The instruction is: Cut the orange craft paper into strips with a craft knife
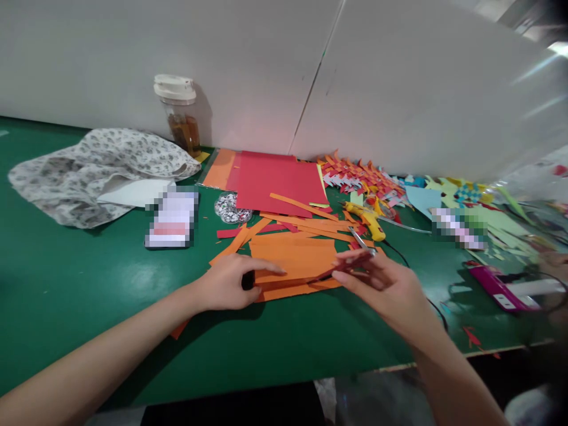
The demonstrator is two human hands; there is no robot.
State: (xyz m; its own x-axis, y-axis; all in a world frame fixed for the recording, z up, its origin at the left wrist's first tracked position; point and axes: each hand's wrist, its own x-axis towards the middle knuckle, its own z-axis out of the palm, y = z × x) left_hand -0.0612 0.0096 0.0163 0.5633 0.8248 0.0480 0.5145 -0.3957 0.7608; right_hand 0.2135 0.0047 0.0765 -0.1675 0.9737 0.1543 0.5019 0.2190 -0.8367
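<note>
My left hand (234, 281) presses on the left part of an orange paper sheet (293, 254), index finger stretched along it and thumb apart at its near edge. My right hand (386, 284) is closed around a slim dark-red tool (326, 274), whose tip touches the sheet near its front edge. The tool's exact kind is partly hidden by the fingers. A silver metal piece (360, 239) sticks out just beyond the right hand; I cannot tell whether it belongs to the tool. Cut orange strips (306, 223) lie behind the sheet.
Red paper (281, 180), a yellow glue gun (373, 226), a phone (172, 219), patterned cloth (119, 160) and a lidded cup (181, 115) stand or lie behind. Folded paper pieces (359, 174), green strips (497, 228) and a magenta object (499, 287) are right. The glue gun's cord (437, 310) runs near my right forearm.
</note>
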